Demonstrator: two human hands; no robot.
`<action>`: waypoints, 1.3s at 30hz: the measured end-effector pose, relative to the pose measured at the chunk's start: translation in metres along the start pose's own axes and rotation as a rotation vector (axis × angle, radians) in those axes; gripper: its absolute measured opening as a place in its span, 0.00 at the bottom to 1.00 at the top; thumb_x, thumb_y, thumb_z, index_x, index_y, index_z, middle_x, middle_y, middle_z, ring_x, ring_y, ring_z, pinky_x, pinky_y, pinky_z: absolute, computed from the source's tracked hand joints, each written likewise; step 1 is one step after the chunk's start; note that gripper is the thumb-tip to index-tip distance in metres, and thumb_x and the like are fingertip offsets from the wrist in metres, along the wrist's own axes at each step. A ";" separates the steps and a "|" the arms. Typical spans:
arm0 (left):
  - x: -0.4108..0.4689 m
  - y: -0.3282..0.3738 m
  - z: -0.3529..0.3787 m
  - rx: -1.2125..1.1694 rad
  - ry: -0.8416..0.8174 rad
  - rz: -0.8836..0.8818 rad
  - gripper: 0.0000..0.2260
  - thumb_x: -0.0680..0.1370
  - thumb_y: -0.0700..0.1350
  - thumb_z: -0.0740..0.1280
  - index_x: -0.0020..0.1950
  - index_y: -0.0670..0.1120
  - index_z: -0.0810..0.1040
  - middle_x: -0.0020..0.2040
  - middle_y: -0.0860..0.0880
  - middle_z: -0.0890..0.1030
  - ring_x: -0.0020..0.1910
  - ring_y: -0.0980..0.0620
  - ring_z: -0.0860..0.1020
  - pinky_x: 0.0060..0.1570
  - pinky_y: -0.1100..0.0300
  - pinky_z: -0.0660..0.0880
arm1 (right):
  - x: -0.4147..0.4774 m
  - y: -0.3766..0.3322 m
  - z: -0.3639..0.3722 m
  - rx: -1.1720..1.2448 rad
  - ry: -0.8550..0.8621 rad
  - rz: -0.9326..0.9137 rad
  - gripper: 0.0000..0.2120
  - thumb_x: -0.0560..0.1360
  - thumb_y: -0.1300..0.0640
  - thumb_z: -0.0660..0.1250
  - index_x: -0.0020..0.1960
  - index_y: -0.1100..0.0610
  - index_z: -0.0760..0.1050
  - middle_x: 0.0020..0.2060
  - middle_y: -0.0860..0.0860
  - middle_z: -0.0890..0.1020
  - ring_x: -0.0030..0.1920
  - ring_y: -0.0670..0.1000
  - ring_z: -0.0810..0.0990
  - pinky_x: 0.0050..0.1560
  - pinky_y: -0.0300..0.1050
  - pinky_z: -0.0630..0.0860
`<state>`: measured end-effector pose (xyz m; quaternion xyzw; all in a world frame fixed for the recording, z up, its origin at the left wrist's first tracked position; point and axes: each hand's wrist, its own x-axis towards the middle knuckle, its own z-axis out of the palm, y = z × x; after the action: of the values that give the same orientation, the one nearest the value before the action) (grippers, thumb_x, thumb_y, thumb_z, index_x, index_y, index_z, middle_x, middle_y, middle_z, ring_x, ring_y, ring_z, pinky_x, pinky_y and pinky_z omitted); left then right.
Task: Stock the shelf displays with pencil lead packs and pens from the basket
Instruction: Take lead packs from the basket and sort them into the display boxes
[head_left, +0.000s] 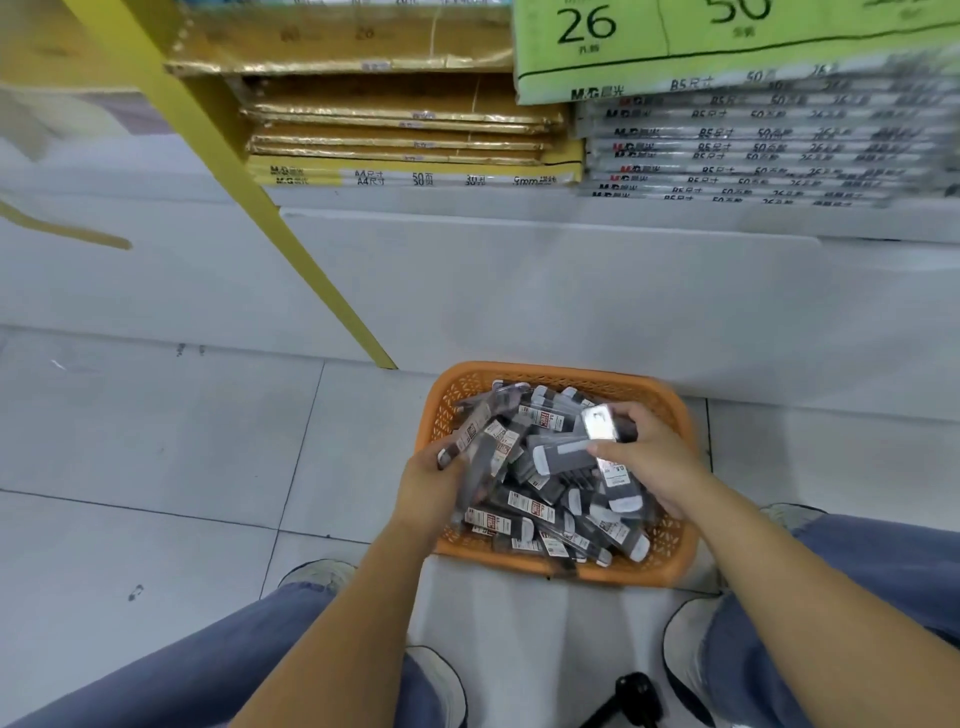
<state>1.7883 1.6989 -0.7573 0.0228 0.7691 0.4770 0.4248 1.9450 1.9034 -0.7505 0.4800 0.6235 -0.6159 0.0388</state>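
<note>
Dozens of pencil lead packs are heaped in the orange basket, which is set on the tiled floor just before the white shelf base. The heap reaches the rim, so the stocking is judged to be at an early stage: nearly all of the stock is left to be moved. No pens can be told apart among the packs (the heap is blurred), and no display for leads or pens is in view.

A small bundle of packs at the basket's left side is gripped by the left hand, its fingers curled round them. A single shiny pack near the far right of the heap is pinched by the right hand between thumb and fingers.

Room for lifting is open straight above the basket. To the left a slanting yellow shelf post meets the floor near the basket's far left corner, and it could be struck if the load is swung that way. Overhead, the shelf is filled with stacked yellow paper pads and grey-labelled pads, whose front edges overhang the base. Nearer the body, the basket is flanked by the knees, and a black stand lies on the floor between the shoes.
</note>
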 end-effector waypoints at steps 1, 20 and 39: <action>-0.002 0.004 0.001 -0.044 -0.017 -0.004 0.12 0.82 0.39 0.63 0.55 0.52 0.84 0.44 0.43 0.87 0.40 0.45 0.86 0.37 0.54 0.82 | 0.000 -0.007 -0.002 -0.015 -0.043 -0.011 0.21 0.70 0.60 0.76 0.55 0.42 0.73 0.54 0.45 0.80 0.42 0.49 0.85 0.42 0.50 0.84; -0.127 0.163 -0.009 -0.092 -0.280 0.358 0.08 0.82 0.46 0.67 0.53 0.49 0.87 0.52 0.43 0.87 0.51 0.43 0.85 0.54 0.44 0.82 | -0.139 -0.183 -0.053 -0.118 -0.192 -0.494 0.20 0.72 0.68 0.72 0.61 0.53 0.77 0.47 0.49 0.86 0.47 0.47 0.85 0.45 0.40 0.81; -0.160 0.291 -0.014 -0.275 -0.578 0.444 0.15 0.74 0.40 0.76 0.59 0.50 0.83 0.58 0.42 0.85 0.57 0.41 0.84 0.53 0.39 0.81 | -0.179 -0.302 -0.056 0.146 -0.242 -0.862 0.16 0.75 0.62 0.70 0.56 0.42 0.78 0.51 0.51 0.85 0.53 0.54 0.84 0.51 0.54 0.81</action>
<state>1.7733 1.7769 -0.4343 0.2650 0.5231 0.6298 0.5094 1.8765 1.9160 -0.4023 0.1027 0.7122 -0.6700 -0.1825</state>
